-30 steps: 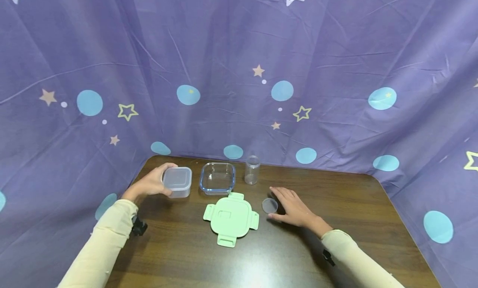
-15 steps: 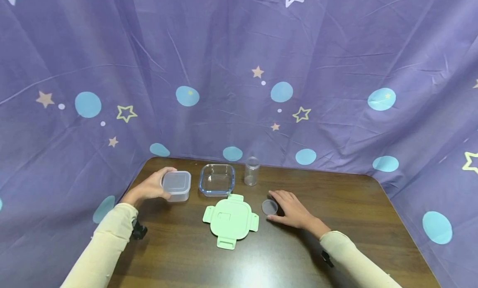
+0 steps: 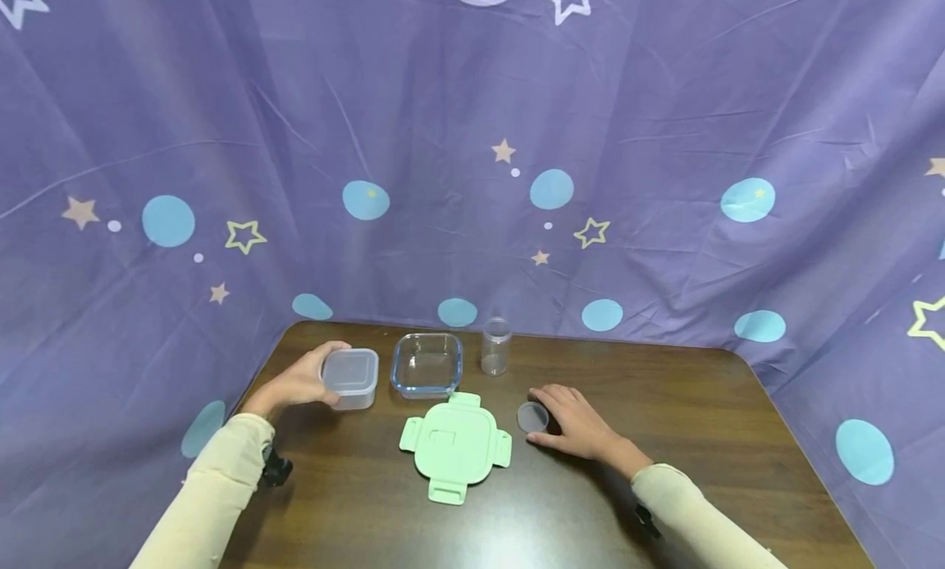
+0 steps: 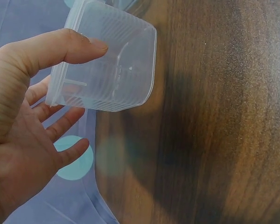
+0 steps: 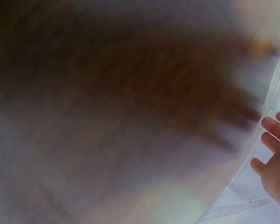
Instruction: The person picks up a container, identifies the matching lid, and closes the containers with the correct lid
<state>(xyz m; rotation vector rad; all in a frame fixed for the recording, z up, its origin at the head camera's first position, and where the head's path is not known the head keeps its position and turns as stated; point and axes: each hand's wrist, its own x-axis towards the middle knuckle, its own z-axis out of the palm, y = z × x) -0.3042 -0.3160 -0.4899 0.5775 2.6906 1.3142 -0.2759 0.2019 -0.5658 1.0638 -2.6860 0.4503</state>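
Observation:
In the head view my left hand (image 3: 301, 380) holds a lidded clear plastic container (image 3: 350, 379) at the table's far left. The left wrist view shows the thumb along the side of the container (image 4: 116, 60) and the fingers at its lid side. Whether its base touches the table, I cannot tell. On the right side, my right hand (image 3: 579, 425) reaches around a small round clear lid (image 3: 532, 417), thumb and fingers apart on either side of it. Contact with the lid is unclear. In the right wrist view the right hand's fingers (image 5: 274, 127) show at the edge, partly spread.
A glass box (image 3: 426, 368) with a blue-tinted rim stands beside the plastic container. A clear cylindrical jar (image 3: 495, 349) is at the back. Nearer lies a green lid (image 3: 456, 444) with side clips. A purple curtain (image 3: 472, 143) hangs behind the wooden table (image 3: 664, 405).
The view has tipped up slightly. My left hand and the container have come slightly down in the picture relative to the glass box. The right thumb and fingers have drawn somewhat closer around the round lid.

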